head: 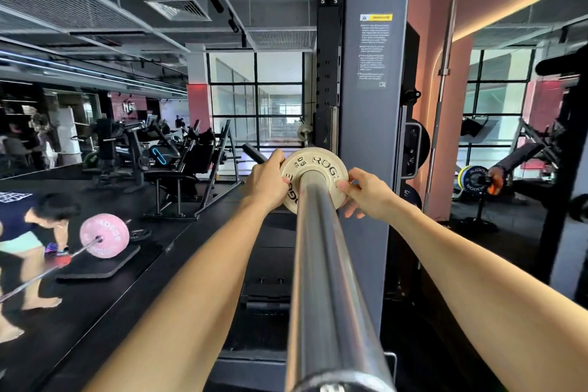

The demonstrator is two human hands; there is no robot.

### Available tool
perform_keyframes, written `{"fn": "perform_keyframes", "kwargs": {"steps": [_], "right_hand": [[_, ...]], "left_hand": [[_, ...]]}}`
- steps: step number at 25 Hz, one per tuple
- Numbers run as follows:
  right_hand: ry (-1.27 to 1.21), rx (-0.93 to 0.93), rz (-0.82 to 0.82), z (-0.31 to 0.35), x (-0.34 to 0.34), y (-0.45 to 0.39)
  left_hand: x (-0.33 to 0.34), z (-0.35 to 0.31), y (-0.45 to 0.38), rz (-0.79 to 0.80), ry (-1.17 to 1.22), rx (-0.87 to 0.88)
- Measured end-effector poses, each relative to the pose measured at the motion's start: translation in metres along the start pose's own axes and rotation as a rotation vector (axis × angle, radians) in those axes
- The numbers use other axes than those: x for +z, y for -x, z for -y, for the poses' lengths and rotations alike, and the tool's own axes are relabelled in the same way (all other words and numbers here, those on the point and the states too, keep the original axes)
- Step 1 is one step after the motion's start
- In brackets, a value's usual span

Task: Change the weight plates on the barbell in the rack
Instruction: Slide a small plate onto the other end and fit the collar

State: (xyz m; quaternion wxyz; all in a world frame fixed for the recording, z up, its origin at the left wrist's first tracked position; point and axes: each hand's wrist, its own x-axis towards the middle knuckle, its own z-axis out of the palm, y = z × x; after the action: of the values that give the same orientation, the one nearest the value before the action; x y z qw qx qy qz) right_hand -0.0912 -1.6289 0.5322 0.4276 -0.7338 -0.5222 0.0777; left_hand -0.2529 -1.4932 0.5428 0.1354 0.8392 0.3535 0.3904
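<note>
Well, no bin or tray shows here. A small pale change plate [310, 180] sits on the steel barbell sleeve [324, 264], far down it toward the grey rack upright [372, 137]. The left hand [265, 181] grips the plate's left rim, fingers curled round the edge. The right hand [369, 192] pinches the right rim, thumb on the face and fingers behind. Black plates [413, 149] hang on the rack's far side. Across the black gym floor [111, 296], another person bends to a barbell with a pink plate [104, 235]. Big windows [257, 99] close the room.
</note>
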Motion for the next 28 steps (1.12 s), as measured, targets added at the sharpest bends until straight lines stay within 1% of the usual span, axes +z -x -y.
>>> {"fn": "perform_keyframes", "kwargs": {"steps": [6, 9, 12, 14, 17, 20, 22, 24, 25, 26, 27, 28], "right_hand": [[0.074, 0.016, -0.003, -0.013, 0.002, -0.038], [0.092, 0.016, 0.041, -0.014, 0.001, -0.039], [0.076, 0.009, 0.015, -0.009, 0.001, -0.037], [0.064, 0.049, -0.001, -0.006, 0.004, -0.034], [0.038, 0.139, 0.036, -0.005, 0.019, -0.025], [0.085, 0.197, 0.08, -0.004, 0.044, -0.019], [0.066, 0.2, 0.156, -0.011, 0.063, -0.01], [-0.007, 0.245, 0.22, -0.043, 0.098, -0.021], [0.01, 0.253, 0.219, -0.058, 0.121, -0.026], [0.011, 0.22, 0.252, -0.052, 0.139, -0.022], [0.033, 0.165, 0.223, -0.021, 0.154, -0.009], [0.1, 0.128, 0.232, 0.014, 0.163, 0.009]], "left_hand": [[0.024, 0.013, -0.032, 0.023, 0.048, -0.013], [0.026, 0.019, -0.038, 0.034, 0.034, 0.004], [0.027, 0.017, -0.036, 0.03, 0.03, -0.013], [0.024, 0.016, -0.034, 0.031, 0.041, -0.017], [0.01, 0.023, -0.022, 0.088, 0.001, -0.014], [-0.009, 0.045, 0.0, 0.146, -0.052, -0.078], [-0.027, 0.065, 0.014, 0.195, -0.09, -0.108], [-0.052, 0.091, 0.028, 0.23, -0.125, -0.137], [-0.066, 0.105, 0.035, 0.235, -0.139, -0.148], [-0.08, 0.119, 0.043, 0.243, -0.151, -0.162], [-0.094, 0.133, 0.05, 0.248, -0.164, -0.173], [-0.107, 0.145, 0.058, 0.251, -0.174, -0.187]]}}
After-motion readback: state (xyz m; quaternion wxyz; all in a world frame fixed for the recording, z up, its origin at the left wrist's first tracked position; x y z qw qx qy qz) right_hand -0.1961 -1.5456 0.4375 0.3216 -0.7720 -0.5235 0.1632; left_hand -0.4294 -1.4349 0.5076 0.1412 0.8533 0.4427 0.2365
